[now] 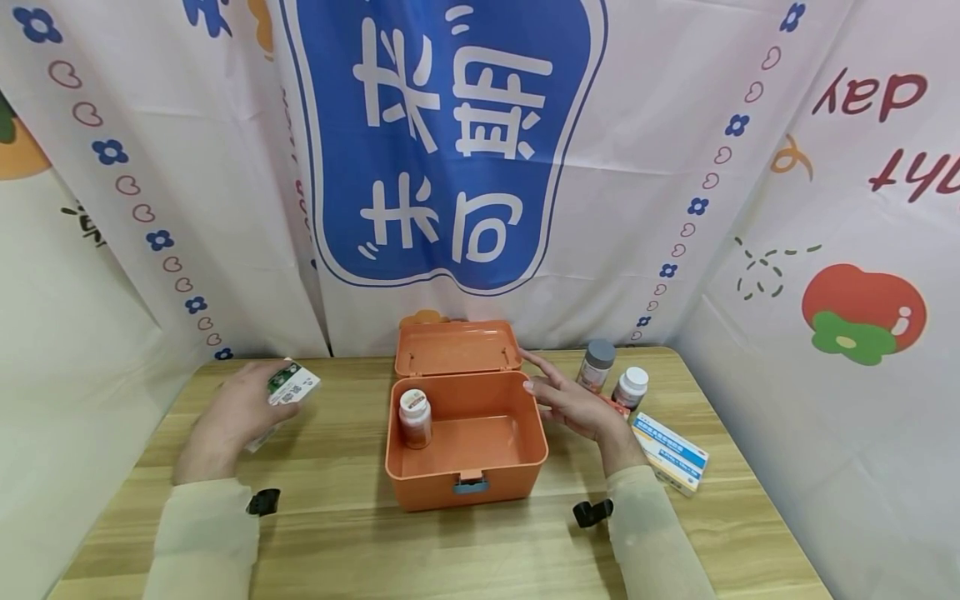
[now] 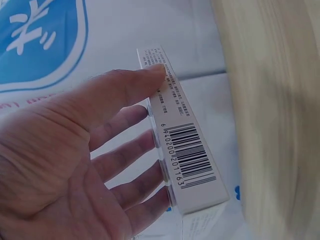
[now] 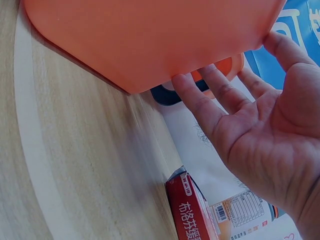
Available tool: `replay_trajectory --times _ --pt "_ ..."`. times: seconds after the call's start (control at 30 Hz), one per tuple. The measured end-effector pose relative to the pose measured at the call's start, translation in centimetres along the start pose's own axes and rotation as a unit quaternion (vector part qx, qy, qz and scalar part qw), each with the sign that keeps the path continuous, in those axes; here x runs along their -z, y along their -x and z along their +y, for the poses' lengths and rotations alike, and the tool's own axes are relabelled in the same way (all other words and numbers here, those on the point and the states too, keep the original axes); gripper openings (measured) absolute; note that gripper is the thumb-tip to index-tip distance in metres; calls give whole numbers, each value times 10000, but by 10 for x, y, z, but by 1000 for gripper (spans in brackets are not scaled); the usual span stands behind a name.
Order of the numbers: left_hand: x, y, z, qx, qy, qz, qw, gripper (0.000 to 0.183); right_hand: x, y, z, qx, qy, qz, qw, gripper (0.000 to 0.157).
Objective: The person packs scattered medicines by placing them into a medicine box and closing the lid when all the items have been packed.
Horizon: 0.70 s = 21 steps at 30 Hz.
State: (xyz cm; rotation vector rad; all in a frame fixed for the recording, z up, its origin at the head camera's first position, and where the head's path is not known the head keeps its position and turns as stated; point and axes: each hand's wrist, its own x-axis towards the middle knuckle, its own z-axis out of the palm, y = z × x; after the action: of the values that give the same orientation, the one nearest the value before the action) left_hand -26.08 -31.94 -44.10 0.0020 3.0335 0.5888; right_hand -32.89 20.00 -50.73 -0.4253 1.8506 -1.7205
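On the left side of the table, my left hand (image 1: 234, 410) holds a white medicine carton (image 1: 296, 385). The left wrist view shows the thumb pressing the carton's narrow barcode side (image 2: 172, 110), with the fingers against its other edge. An orange plastic storage box (image 1: 495, 488) stands mid-table, lid (image 1: 457, 347) tipped back. Inside it, a white-capped pill bottle (image 1: 416, 423) stands upright at the left. My right hand (image 1: 576, 407) touches the box's right wall; its fingers are spread and mostly extended in the right wrist view, holding nothing.
Right of my right hand stand a grey-capped bottle (image 1: 597, 367) and a white-capped bottle (image 1: 631, 387). A blue-and-white carton (image 1: 670, 452) lies nearer. A red carton (image 3: 190, 207) is partly hidden by my right arm in the head view. Printed cloth (image 1: 637, 167) hangs behind the table (image 1: 330, 533).
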Motion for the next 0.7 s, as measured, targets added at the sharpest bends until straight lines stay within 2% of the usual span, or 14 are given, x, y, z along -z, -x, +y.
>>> replay_trajectory --times 0.53,0.7 --pt "2 1 40 -358 83 121 9992 83 -1 0 -1 -48 1 4 10000 65" --pt "3 2 48 -398 40 154 9991 83 -3 1 -3 -58 20 23 10000 66"
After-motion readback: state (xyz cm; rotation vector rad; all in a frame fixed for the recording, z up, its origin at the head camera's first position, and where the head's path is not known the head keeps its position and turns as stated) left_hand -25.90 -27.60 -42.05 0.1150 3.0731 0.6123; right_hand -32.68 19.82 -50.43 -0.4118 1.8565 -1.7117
